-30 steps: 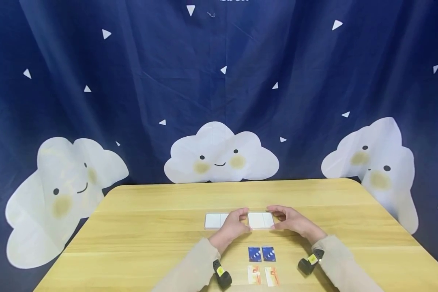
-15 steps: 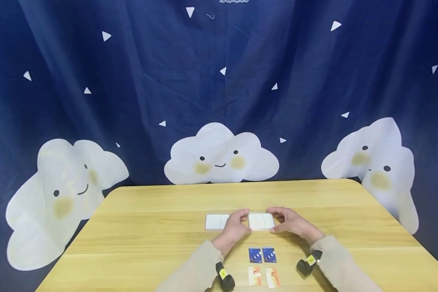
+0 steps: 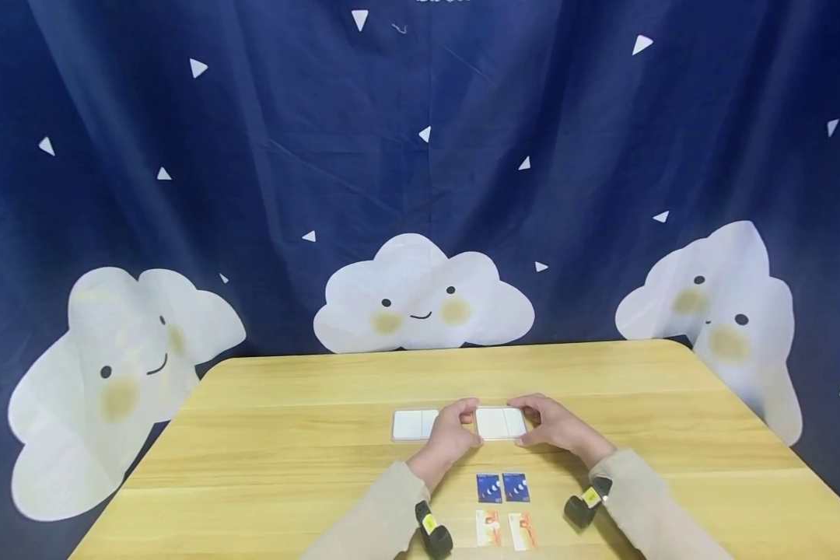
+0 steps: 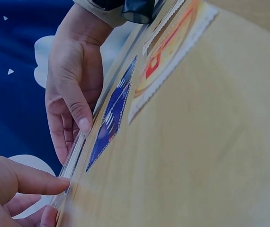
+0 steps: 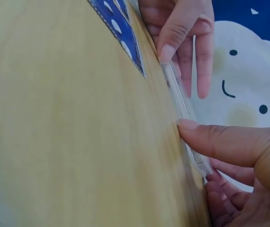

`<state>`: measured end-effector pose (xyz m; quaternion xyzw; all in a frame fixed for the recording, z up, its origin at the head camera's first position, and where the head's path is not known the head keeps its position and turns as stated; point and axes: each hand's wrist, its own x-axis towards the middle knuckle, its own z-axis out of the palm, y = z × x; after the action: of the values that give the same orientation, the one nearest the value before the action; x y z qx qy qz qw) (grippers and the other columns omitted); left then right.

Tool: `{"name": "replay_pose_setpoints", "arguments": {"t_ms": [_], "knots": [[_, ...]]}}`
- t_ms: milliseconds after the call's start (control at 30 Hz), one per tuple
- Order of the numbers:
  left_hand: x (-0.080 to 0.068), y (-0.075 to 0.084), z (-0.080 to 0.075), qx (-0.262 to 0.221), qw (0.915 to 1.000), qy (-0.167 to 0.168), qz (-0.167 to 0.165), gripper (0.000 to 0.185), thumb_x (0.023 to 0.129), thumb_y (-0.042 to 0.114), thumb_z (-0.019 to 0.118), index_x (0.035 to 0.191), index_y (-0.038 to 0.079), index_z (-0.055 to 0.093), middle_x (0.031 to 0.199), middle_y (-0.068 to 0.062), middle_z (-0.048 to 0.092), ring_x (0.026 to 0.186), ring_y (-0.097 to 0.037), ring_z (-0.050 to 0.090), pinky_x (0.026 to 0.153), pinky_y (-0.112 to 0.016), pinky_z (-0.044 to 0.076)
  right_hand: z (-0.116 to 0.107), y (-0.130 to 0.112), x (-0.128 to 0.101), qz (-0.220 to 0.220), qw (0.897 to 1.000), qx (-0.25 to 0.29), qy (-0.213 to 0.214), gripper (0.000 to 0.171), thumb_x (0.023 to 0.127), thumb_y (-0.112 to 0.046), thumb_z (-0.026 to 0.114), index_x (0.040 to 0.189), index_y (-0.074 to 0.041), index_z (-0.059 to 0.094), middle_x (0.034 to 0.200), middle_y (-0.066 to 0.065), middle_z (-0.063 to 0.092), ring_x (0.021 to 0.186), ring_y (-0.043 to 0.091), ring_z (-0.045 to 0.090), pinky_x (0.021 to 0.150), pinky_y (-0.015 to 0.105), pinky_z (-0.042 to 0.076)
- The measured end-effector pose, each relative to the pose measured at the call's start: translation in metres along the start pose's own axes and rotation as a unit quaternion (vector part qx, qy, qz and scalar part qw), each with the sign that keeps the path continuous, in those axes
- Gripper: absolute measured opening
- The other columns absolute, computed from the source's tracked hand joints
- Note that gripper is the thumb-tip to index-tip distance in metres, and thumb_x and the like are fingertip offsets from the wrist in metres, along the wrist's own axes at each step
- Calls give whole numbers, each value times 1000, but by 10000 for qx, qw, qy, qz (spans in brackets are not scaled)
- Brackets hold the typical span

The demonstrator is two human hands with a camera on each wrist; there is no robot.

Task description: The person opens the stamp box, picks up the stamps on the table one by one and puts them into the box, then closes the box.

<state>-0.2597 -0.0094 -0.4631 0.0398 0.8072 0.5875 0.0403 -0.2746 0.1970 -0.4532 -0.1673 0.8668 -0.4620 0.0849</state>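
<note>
Thing in hand: a clear flat case (image 3: 501,423), white inside, lying flat on the table (image 3: 287,467).
Place of the case: between the two hands, its near long edge just under both thumbs, its far long edge under the other fingertips.
Long axis: it runs left to right, from one hand to the other, so each hand takes one short end.
Left hand (image 3: 451,432): fingers curled over the left end of the case; the thumb (image 4: 35,182) presses the near edge and the fingers reach over to the far edge. It pinches the case.
Right hand (image 3: 553,425): the same at the right end; the thumb (image 5: 220,139) lies along the near edge, and the other fingers curl behind the far edge. It also pinches the case.
Which hand is nearer: both touch the case, neither is nearer; I judge the grip is even on both ends.
Second case (image 3: 414,424): just beside the left hand, on its outer side, partly covered by that hand.
Blue cards (image 3: 502,487): two, side by side, on the thumb side of the case, near but apart from it.
Orange cards (image 3: 505,529): two, further toward the person, between the wrists.
Height of the case: from the wrist views I cannot tell if it is lifted or lies on the wood.
</note>
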Motion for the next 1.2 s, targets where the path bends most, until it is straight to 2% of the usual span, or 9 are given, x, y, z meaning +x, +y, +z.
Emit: {"name": "replay_pose_setpoints", "arguments": {"t_ms": [233,400,667,900,1200], "knots": [[-1,3,-2,-32,9999,-21,131,65,59,-20,69,121,1,59,107,-7,59,93,-19,51,70,-24,51,0,-2,1,-23,10000,-67,28,60,66,-2,81,120,5,56,114,16,56,101,27,50,90,43,44],[1,1,-1,-30,9999,-33,96,65,60,-20,69,120,2,59,109,-6,59,92,-19,51,69,-23,51,0,-4,0,-17,9999,-171,-10,60,67,-3,81,120,5,56,115,16,57,103,29,52,91,47,44],[0,1,-1,74,9999,8,95,65,60,-19,71,121,2,59,110,-4,59,89,-16,50,67,-22,50,-2,-6,-1,-391,9982,-415,-205,59,73,-6,77,123,10,51,116,19,56,103,29,51,91,47,43],[2,1,0,211,9997,105,59,65,61,-18,72,121,3,59,110,-4,60,88,-16,51,66,-21,49,-2,-7,-2,-288,9982,-482,-227,59,75,-9,76,126,8,51,120,21,54,107,31,50,93,49,42],[2,-1,2,215,9997,153,17,66,61,-18,72,122,3,58,113,-4,60,87,-15,51,68,-21,49,-1,-9,-2,-285,9969,-634,-357,58,77,-10,75,127,7,50,119,20,53,104,28,50,90,44,43]]}}
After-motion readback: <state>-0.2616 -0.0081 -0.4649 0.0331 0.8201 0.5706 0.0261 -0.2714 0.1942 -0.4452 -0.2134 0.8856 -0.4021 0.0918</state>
